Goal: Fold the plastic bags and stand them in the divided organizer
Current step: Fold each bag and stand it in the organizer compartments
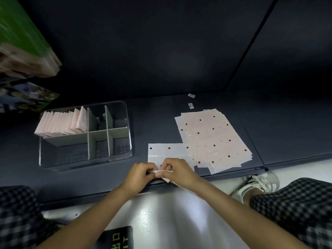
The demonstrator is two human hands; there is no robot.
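Note:
A translucent pinkish plastic bag with punched holes lies flat near the front edge of the dark surface, its near end folded up. My left hand and my right hand both pinch that folded near edge, fingertips almost meeting. A stack of flat bags lies to the right, fanned out. The clear divided organizer stands to the left; its back-left compartment holds several folded bags standing upright. The other compartments look bare.
A green and tan box and a printed packet sit at far left. Two small labels lie behind the stack. My checked trouser legs and a white shoe are below the surface's edge.

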